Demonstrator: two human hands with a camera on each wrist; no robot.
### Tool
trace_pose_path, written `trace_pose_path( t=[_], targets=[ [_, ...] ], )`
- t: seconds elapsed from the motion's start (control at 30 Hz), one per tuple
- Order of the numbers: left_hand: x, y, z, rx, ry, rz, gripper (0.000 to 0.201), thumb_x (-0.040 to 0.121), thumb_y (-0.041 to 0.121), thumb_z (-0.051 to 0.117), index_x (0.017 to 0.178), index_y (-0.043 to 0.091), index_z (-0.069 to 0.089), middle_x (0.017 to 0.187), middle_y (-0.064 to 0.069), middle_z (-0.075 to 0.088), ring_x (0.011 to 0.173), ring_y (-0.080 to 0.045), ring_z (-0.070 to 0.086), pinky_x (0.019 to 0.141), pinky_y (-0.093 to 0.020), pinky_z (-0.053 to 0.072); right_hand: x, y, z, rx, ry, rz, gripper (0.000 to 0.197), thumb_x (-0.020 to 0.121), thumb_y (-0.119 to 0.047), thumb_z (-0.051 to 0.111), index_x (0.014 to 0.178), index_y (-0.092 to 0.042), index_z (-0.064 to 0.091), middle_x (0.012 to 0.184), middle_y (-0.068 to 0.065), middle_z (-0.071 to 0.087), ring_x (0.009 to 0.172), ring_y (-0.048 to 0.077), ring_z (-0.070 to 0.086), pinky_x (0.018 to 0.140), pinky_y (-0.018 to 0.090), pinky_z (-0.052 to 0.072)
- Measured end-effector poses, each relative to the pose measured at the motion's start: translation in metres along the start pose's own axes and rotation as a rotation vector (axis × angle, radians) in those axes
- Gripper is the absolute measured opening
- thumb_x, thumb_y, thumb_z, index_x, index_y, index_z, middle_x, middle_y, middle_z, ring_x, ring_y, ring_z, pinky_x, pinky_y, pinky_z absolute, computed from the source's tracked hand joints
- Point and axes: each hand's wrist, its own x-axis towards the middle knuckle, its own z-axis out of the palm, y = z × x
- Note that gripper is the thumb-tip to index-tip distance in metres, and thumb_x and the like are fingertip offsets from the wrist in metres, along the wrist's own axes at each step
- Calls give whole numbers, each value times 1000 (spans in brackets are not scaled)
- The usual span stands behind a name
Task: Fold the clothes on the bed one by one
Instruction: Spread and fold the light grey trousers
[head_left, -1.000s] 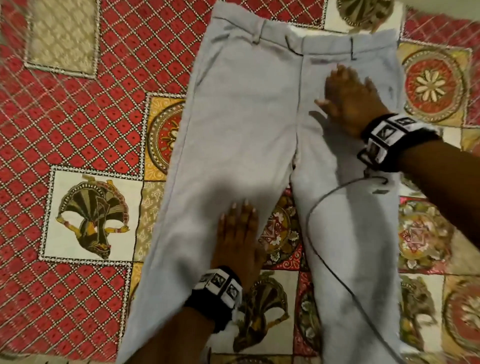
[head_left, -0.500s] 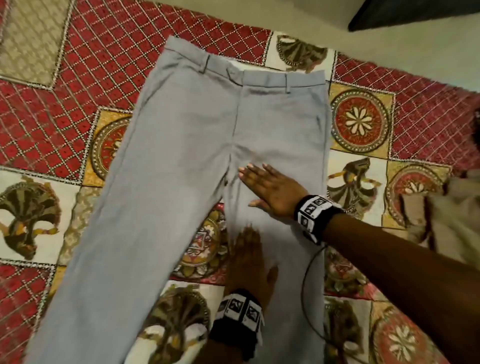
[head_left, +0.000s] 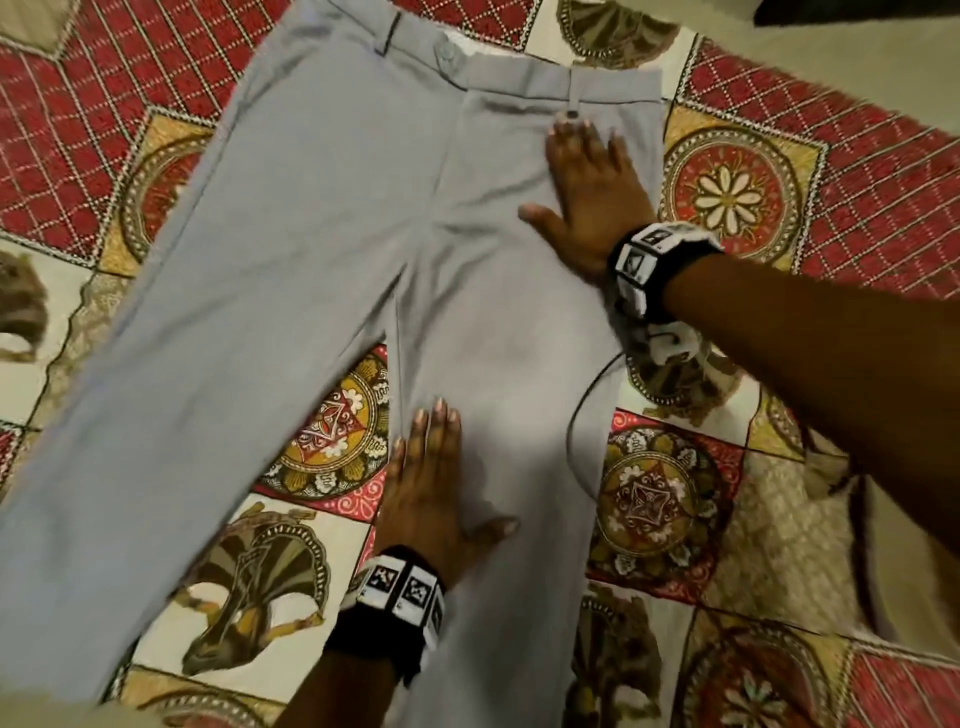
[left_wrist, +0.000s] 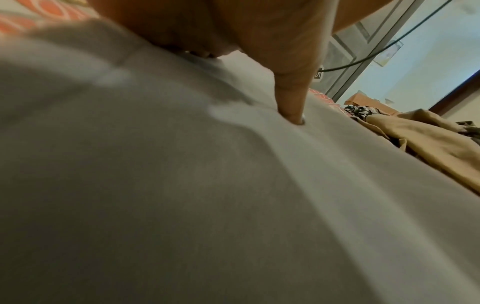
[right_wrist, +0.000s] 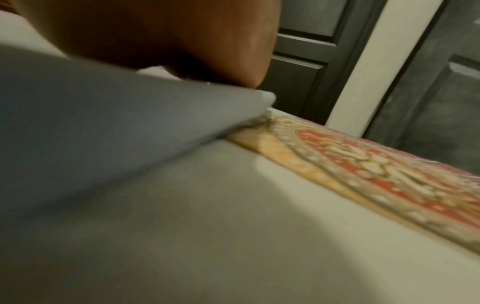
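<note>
Since half a second ago, the right hand (head_left: 587, 192) has slid up toward the waistband. Grey trousers (head_left: 291, 270) lie spread flat on the patterned bedspread (head_left: 737, 192). Both hands press the right leg, fingers straight; the left hand (head_left: 436, 499) sits lower.

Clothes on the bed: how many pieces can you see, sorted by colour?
Grey: 1, the trousers, spread flat under both hands.
Tan: 1, a crumpled garment lying beside them.
Black-and-white patterned: 1, a piece behind the tan one, too small to identify.
Total: 3
</note>
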Motion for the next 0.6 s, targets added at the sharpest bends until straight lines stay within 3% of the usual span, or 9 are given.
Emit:
trace_pose_path(
  t=[0.1, 0.17, 0.23, 0.3, 0.37, 0.4, 0.43, 0.5, 0.6],
  targets=[
    [1, 2, 0, 21, 16, -14, 129, 73, 86, 48, 154, 16, -23, 161, 0, -31, 149, -20, -28, 123, -41, -7, -22, -44, 27, -54, -21, -457, 81, 102, -65, 26, 160, -8, 20, 167, 13, 19, 155, 31, 15, 126, 47, 8],
    [0, 2, 2, 20, 19, -17, 126, 74, 87, 44, 154, 15, -22, 162, 0, -29, 149, -20, -27, 123, -41, -8, -22, -46, 34, -92, -49, -566, 81, 102, -66, 26, 161, -12, 17, 168, 8, 16, 156, 27, 12, 126, 45, 8],
    [-7, 5, 7, 1, 32, -49, 121, 78, 87, 39, 154, 17, -24, 162, 0, -29, 148, -20, -28, 122, -41, -9, -8, -35, 27, -89, -32, -474, 85, 100, -72, 26, 162, -16, 11, 170, 4, 10, 157, 24, 6, 126, 45, 5],
    [-21, 12, 20, -22, 44, -95, 109, 87, 82, 32, 153, 19, -26, 161, 1, -32, 148, -20, -29, 123, -41, -9, 6, -15, 16, -40, -12, -256, 89, 98, -75, 22, 163, -17, 6, 170, 4, 5, 157, 25, 1, 126, 49, 4],
    [-43, 23, 37, -37, 87, -132, 97, 94, 74, 29, 156, 18, -20, 163, 0, -25, 151, -22, -20, 124, -43, -4, 11, -2, 7, 35, -7, -47, 91, 97, -76, 18, 162, -14, 3, 170, 7, 0, 157, 27, -1, 126, 49, 1],
    [-54, 29, 47, -63, 99, -151, 93, 95, 70, 30, 157, 18, -17, 165, 0, -21, 152, -23, -16, 123, -42, -3, 7, -6, 4, 56, -5, -17, 93, 97, -76, 18, 162, -11, 3, 170, 10, 0, 157, 29, -1, 126, 49, 0],
    [-67, 35, 54, -98, 91, -173, 93, 95, 68, 32, 157, 19, -15, 165, 1, -20, 153, -22, -14, 122, -40, -5, -4, -17, 3, 59, -13, -66, 95, 97, -76, 20, 162, -8, 5, 169, 13, 2, 156, 31, 1, 126, 50, 1],
    [-79, 41, 62, -145, 96, -175, 96, 92, 69, 35, 158, 17, -13, 165, 0, -18, 153, -21, -15, 122, -36, -11, -43, -44, 11, -4, -26, -330, 93, 98, -73, 23, 161, -5, 9, 168, 18, 7, 156, 36, 6, 126, 52, 5],
    [-67, 44, 68, -136, 138, -208, 89, 96, 67, 23, 159, 9, -1, 166, -8, -10, 153, -26, -4, 123, -38, -2, -131, -92, 41, -57, -68, -693, 79, 102, -57, 38, 159, -5, 21, 166, 18, 19, 154, 35, 15, 126, 52, 11]
  ],
)
